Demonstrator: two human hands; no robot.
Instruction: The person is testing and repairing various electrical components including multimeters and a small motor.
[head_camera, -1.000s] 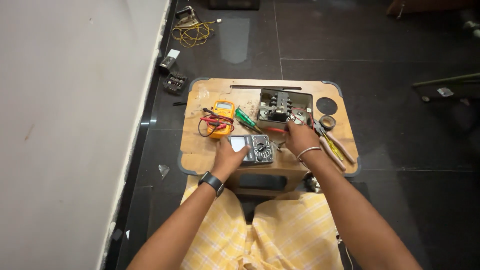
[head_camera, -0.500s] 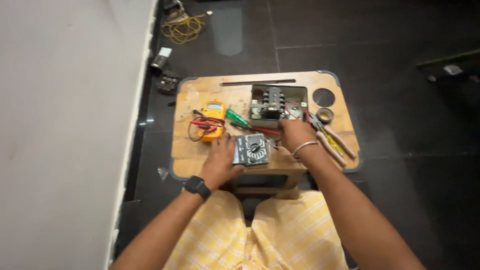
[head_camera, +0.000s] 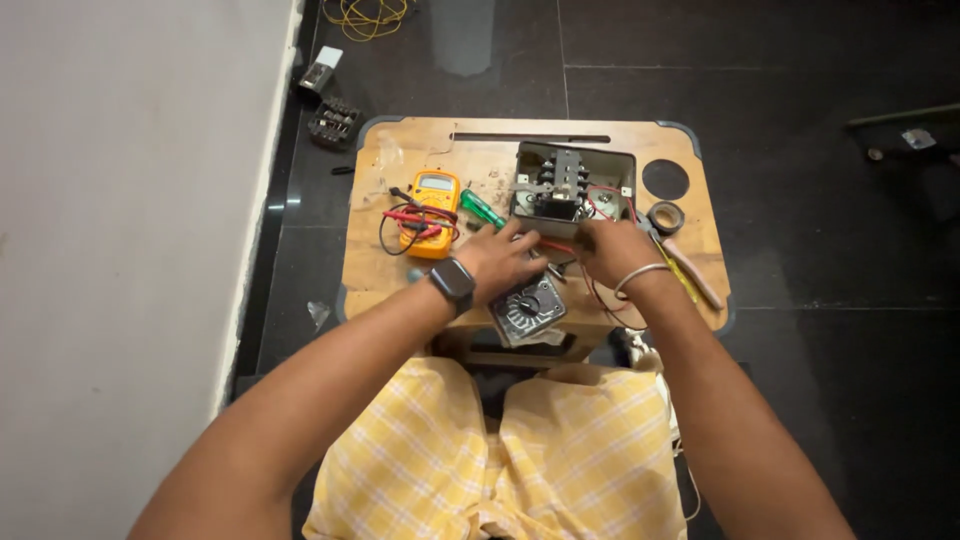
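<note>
Both hands are working at the near edge of an open metal box (head_camera: 572, 188) sitting toward the far middle of a small wooden table (head_camera: 400, 280). Inside the box a black block of switch parts is standing upright, with red wires looping along its right inner wall.

The left hand (head_camera: 498, 262) is lying just near of the box, fingers curled together over a thin red tool (head_camera: 553, 245) that is running between the two hands; whether it is truly pinching it, cannot tell. The right hand (head_camera: 612, 252) is sitting just right of it, fingers bunched and pointing toward the box front; what they are closing on is hidden.

A round-dialled metal cover plate (head_camera: 528, 308) is lying tilted at the near table edge, just below the hands and partly overhanging.

Left of the box a green-handled screwdriver (head_camera: 482, 209) is lying slantwise, and farther left a yellow meter (head_camera: 432, 212) is resting with red and black leads coiled over it. Right of the box a roll of dark tape (head_camera: 664, 216) is sitting near a round hole in the tabletop, with pliers (head_camera: 690, 272) lying nearer
</note>
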